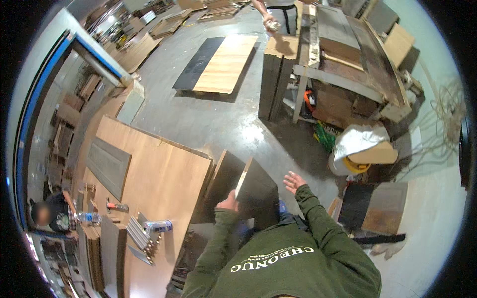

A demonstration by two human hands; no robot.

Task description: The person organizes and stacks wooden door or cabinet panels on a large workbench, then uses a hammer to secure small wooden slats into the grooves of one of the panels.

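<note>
Worktable: a light wood-topped worktable stands on the person's left and is the landmark for every place below.
Held panel: the dark panel stands on edge just right of the worktable, its narrow pale edge turned up.
Left hand: beside the worktable's right edge, the left hand grips the dark panel at its near edge, thumb showing; its other fingers are partly hidden.
Right hand: farther right of the worktable, the right hand is raised and apart from the panel, its fingers extended and slightly parted, holding nothing.
In the way: a second dark board leans against the worktable's right side, between it and the held panel.
On the worktable: a grey panel lies toward the far left; nearer are a hammer, a water bottle, metal tubes, a drinks can and a stack of brown boards.
Beyond the worktable: a black-and-wood panel lies low over the floor; right of that, tall stacked boards stand before a machine bench.
Right of the worktable, across the floor: a white bucket is topped by a silvery sack.
Co-workers: one person is beyond the worktable, another at its left.
</note>
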